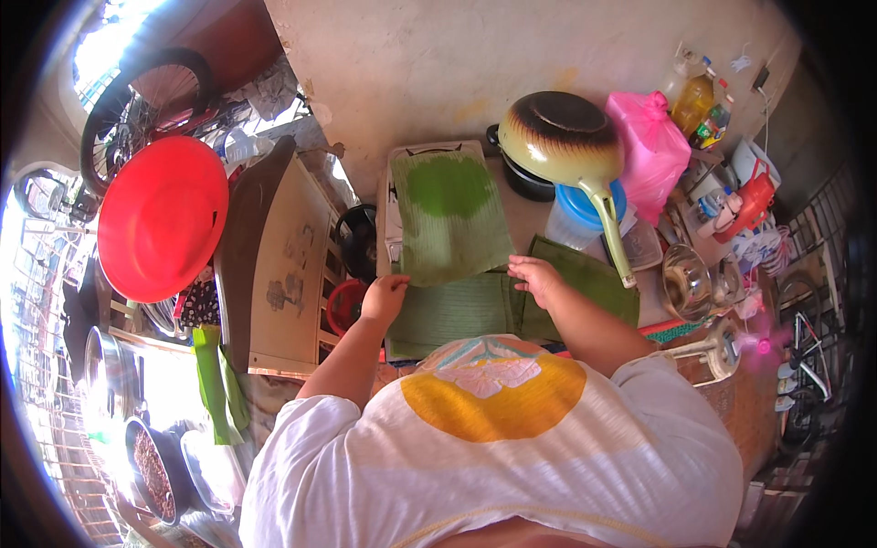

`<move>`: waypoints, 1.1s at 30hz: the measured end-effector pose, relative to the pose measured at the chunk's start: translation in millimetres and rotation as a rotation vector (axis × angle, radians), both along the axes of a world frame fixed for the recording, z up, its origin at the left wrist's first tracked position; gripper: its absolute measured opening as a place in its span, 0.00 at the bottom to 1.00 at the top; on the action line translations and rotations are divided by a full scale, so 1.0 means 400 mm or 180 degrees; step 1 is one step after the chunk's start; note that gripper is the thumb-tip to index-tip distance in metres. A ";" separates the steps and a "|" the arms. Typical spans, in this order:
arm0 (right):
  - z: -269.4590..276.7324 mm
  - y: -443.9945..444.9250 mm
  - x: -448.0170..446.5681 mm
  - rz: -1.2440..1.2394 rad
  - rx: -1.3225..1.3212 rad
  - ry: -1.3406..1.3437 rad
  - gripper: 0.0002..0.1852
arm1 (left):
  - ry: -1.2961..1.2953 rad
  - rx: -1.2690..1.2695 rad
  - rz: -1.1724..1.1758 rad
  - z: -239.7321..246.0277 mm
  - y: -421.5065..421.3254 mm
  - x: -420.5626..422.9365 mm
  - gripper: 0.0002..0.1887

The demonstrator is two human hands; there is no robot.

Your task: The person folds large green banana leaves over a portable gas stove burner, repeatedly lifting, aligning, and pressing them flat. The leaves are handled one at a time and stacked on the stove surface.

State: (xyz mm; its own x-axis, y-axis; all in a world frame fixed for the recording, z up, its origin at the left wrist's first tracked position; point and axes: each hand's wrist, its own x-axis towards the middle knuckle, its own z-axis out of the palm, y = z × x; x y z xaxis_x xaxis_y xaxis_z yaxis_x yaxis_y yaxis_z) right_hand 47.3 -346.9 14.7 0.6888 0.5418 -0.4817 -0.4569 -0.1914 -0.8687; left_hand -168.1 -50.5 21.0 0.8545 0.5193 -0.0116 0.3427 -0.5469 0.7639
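Observation:
A banana leaf piece (455,236) lies over a white gas stove (394,236), hiding most of its top. The leaf's far part is a brighter, darker green patch, while the near part is pale and ribbed. My left hand (386,299) pinches its near left corner. At the near right corner, my right hand (538,279) has its fingertips on the edge. Just below the held leaf sits a stack of pale green leaf pieces (449,315). Darker folded leaf pieces (575,288) lie to the right, beneath my right forearm.
An upturned frying pan (562,130) rests on a black pot (527,181), its handle reaching towards me. Beside it stand a blue-lidded container (579,216) and a pink plastic bag (651,147). A red basin (163,219) and wooden cabinet panel (288,274) are at left.

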 end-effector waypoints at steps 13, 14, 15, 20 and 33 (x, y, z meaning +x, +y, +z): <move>-0.010 -0.003 -0.003 0.0113 -0.0141 0.0174 0.25 | 0.0313 0.0025 -0.0111 -0.006 0.002 -0.005 0.12; 0.009 -0.013 -0.011 0.0168 -0.0159 0.0225 0.24 | 0.0410 -0.0011 -0.0180 0.023 -0.005 -0.014 0.12; 0.033 -0.027 -0.013 0.0284 0.0146 0.0260 0.24 | 0.0153 -0.0022 -0.0285 0.054 -0.004 -0.023 0.11; 0.361 -0.097 -0.047 0.0938 0.1970 -0.0033 0.25 | -0.1282 -0.0728 -0.0434 0.396 0.004 -0.079 0.07; 0.605 0.140 0.148 0.0845 0.1305 -0.0589 0.29 | -0.1025 -0.1586 0.0330 0.551 0.228 0.204 0.10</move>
